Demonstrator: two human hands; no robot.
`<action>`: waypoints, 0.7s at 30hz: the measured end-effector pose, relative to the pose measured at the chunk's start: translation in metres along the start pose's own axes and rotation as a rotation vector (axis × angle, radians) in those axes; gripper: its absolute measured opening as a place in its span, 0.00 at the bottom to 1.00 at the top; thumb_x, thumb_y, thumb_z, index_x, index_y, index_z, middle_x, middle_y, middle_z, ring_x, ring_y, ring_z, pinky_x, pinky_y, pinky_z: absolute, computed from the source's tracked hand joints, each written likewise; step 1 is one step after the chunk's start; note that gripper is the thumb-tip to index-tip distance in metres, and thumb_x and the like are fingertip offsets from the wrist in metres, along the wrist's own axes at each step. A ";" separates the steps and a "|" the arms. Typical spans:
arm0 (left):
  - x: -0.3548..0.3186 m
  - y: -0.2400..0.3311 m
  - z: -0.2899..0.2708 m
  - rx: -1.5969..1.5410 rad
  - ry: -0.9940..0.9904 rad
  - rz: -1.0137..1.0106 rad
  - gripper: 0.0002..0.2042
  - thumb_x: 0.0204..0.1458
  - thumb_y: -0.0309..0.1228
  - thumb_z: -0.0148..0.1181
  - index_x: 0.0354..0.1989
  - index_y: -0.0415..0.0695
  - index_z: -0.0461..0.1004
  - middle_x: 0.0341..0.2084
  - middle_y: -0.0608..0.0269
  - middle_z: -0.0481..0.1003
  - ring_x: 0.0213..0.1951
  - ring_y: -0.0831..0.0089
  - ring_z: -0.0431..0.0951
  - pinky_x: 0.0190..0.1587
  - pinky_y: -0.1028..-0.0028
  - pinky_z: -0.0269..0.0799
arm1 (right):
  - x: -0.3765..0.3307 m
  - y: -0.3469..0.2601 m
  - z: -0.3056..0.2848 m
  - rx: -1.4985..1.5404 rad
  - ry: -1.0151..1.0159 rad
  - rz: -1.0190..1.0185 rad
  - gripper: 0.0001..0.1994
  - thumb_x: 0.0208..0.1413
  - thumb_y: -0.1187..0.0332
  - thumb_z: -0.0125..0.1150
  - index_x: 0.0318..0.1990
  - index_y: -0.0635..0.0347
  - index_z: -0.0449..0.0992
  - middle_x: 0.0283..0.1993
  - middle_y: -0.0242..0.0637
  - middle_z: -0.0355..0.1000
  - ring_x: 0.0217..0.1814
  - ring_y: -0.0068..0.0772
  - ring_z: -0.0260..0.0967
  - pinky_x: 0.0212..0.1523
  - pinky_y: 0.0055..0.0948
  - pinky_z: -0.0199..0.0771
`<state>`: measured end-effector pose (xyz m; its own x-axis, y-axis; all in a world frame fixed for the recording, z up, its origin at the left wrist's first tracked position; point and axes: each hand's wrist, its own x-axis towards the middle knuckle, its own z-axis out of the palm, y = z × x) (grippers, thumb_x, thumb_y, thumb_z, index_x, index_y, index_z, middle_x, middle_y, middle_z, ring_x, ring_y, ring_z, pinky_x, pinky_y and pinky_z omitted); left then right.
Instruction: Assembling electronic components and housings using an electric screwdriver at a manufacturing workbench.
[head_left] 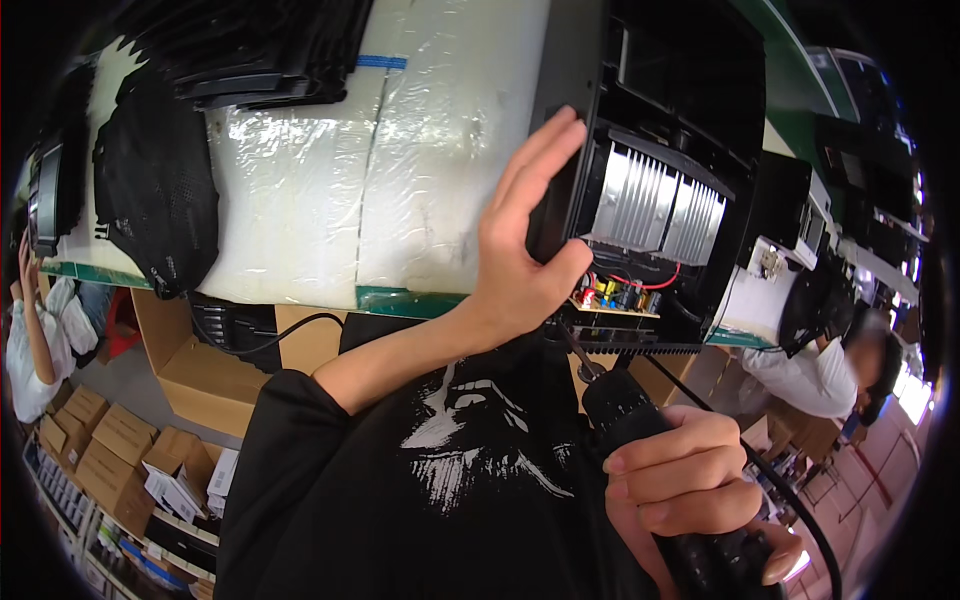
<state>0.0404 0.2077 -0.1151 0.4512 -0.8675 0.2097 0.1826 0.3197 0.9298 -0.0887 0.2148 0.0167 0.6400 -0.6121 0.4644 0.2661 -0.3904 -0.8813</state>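
Left hand: spread out, gripping nothing; this hand (508, 258) lies on the left wall of the black case (570, 60). Pressing there should help stop the case sliding.
Right hand: curled tight around a black screwdriver (618, 405), just below the near edge of the case; this hand is at (690, 475).
Thin bit: it (583, 352) points up at the near left corner of the case. I can't tell if it touches.
Good way: the step looks like screw work, so line the bit up straight, push gently and go slow. Best keep the left thumb away from the tip.
Watch out: a slip could scratch the case or poke the small parts inside.
Black case: it sits at the table's near edge, open, dark and boxy.
Silver fins: shiny ridges (650, 200) in the middle of the case.
Circuit board: little bright parts (618, 293) by the case's near edge, with a red wire (660, 284) looping above.
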 end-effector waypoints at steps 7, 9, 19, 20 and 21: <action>0.000 0.002 -0.002 -0.106 -0.073 -0.068 0.34 0.32 0.10 0.43 0.58 0.32 0.57 0.61 0.47 0.52 0.63 0.63 0.52 0.62 0.71 0.48 | 0.013 0.003 0.006 0.136 -0.119 0.108 0.07 0.40 0.72 0.50 0.27 0.67 0.69 0.25 0.48 0.71 0.25 0.43 0.71 0.23 0.28 0.60; 0.000 0.001 -0.005 -0.084 -0.063 -0.047 0.34 0.32 0.10 0.43 0.58 0.33 0.58 0.60 0.47 0.53 0.63 0.63 0.52 0.63 0.71 0.47 | 0.013 0.002 0.000 0.173 -0.150 0.140 0.09 0.42 0.69 0.48 0.28 0.68 0.69 0.26 0.49 0.71 0.27 0.45 0.71 0.26 0.31 0.61; 0.000 0.001 -0.003 -0.125 0.015 -0.031 0.32 0.33 0.14 0.48 0.55 0.37 0.62 0.58 0.50 0.59 0.60 0.59 0.58 0.61 0.69 0.52 | 0.031 -0.008 -0.015 0.271 -0.261 0.294 0.24 0.49 0.55 0.37 0.35 0.72 0.68 0.34 0.55 0.70 0.33 0.54 0.70 0.39 0.45 0.66; 0.001 0.002 -0.004 -0.105 0.001 -0.026 0.32 0.33 0.14 0.48 0.56 0.37 0.60 0.58 0.49 0.58 0.61 0.59 0.58 0.61 0.69 0.52 | 0.031 -0.007 -0.017 0.278 -0.273 0.305 0.25 0.50 0.54 0.36 0.36 0.73 0.68 0.34 0.56 0.70 0.34 0.55 0.70 0.40 0.47 0.66; 0.001 0.003 -0.005 -0.105 -0.002 -0.016 0.32 0.33 0.14 0.48 0.56 0.37 0.60 0.58 0.49 0.58 0.61 0.59 0.58 0.61 0.69 0.52 | 0.027 0.001 -0.012 0.286 -0.284 0.315 0.26 0.51 0.52 0.35 0.37 0.73 0.68 0.35 0.56 0.70 0.35 0.56 0.69 0.42 0.48 0.67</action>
<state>0.0458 0.2098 -0.1137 0.4461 -0.8734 0.1955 0.2803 0.3438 0.8962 -0.0800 0.1898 0.0294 0.8809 -0.4434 0.1655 0.1898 0.0107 -0.9818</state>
